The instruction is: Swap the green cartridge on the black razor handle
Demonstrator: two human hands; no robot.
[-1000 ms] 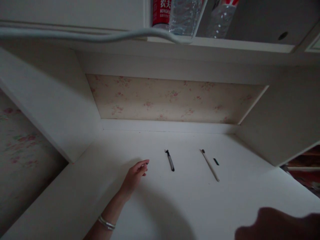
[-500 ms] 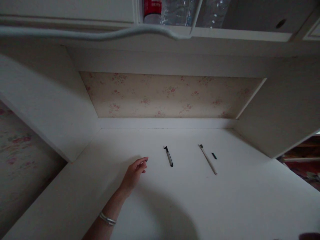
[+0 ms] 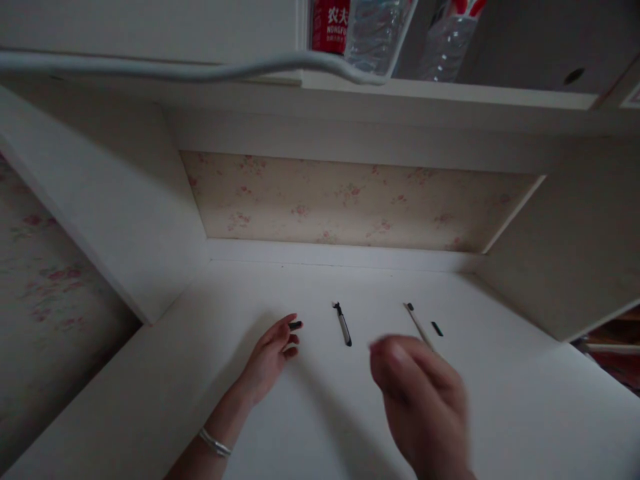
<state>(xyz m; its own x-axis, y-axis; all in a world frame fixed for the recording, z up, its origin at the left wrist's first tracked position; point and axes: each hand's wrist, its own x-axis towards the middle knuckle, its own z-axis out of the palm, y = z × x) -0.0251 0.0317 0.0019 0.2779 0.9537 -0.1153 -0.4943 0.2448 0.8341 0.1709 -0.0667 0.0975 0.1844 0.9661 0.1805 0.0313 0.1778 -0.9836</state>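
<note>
My left hand (image 3: 270,350) pinches a small dark stick-like piece (image 3: 296,325) between thumb and fingertips, just above the white desktop; its kind is unclear. To its right lies a slim black-and-grey pen-like tool (image 3: 345,328) with a forked black head. My right hand (image 3: 420,400) is raised nearer the camera, slightly blurred, fingers curled closed; whatever is inside them, if anything, is hidden. Behind it lies a long pale stick (image 3: 417,317) with a dark end, its lower part covered by the hand. A short black strip (image 3: 437,329) rests beside that stick.
The white desktop (image 3: 280,427) is bounded by side panels and a floral back wall (image 3: 310,200). Overhead, a shelf (image 3: 450,93) holds plastic bottles (image 3: 375,33) and a red-labelled one (image 3: 331,27). A pale curved bar (image 3: 200,70) crosses in front of the shelf.
My right hand has come into view from below, closed. My left hand stays in about the same place, with more of the dark piece showing and its lower fingers more spread. The view has shifted slightly.
</note>
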